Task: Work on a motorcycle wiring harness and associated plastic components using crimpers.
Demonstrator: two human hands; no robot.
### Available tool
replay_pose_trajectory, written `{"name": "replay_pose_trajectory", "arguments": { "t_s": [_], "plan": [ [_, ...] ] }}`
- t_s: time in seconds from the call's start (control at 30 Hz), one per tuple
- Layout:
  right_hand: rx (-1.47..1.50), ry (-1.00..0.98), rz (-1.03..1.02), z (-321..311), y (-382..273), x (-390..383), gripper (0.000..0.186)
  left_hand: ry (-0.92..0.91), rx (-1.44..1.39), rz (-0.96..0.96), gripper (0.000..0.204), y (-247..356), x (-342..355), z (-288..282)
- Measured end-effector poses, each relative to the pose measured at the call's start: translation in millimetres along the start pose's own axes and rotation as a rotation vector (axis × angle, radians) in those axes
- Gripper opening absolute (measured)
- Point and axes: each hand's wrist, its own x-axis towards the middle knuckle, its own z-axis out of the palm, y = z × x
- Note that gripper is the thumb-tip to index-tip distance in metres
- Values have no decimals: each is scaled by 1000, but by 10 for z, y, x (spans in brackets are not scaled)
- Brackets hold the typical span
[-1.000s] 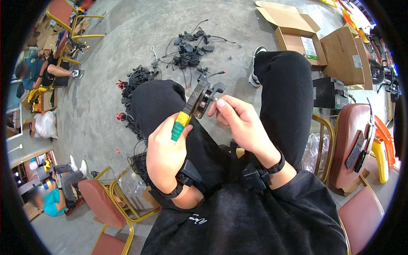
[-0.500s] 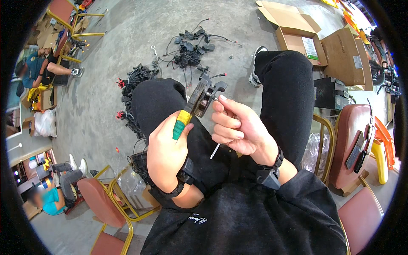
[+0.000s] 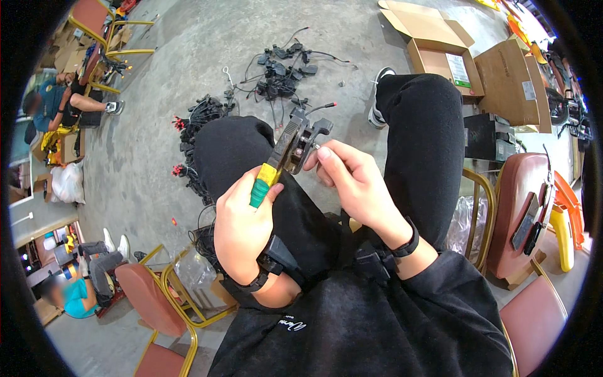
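My left hand (image 3: 242, 220) is wrapped round the yellow-and-green handle (image 3: 262, 184) of a tool that looks like pliers. A dark bracket-like part (image 3: 306, 146) with a short cable and red tip sits at the tool's upper end, above my left knee. My right hand (image 3: 358, 179) comes in from the right, thumb and fingers pinched together beside that part. A bit of shiny metal shows by the thumb tip; what the fingers hold is mostly hidden.
Black cabled parts (image 3: 276, 72) lie heaped on the concrete floor, with another pile (image 3: 210, 110) beside my left knee. An open cardboard box (image 3: 424, 60) stands ahead right. Pink chairs (image 3: 518, 213) flank me. Two people sit at far left.
My right hand has turned over, its back now more in view. The thin metal rod that stuck out below its fingers no longer shows. My left hand has shifted slightly down and left.
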Motion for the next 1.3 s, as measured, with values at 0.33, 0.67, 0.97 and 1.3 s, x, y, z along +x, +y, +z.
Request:
{"name": "replay_pose_trajectory", "arguments": {
  "t_s": [0.33,0.67,0.97,1.3],
  "plan": [
    [1014,-248,432,-10,81,33,30,-10,-12,13,23,5,6,13],
    [264,-44,90,28,95,31,15,4,7,29,23,6,4,10],
    [-1,46,68,16,-34,-18,23,1,-1,11,25,-19,2,-5],
    [817,-228,373,-38,72,41,32,-15,-18,16,24,-21,12,8]
  ]
}}
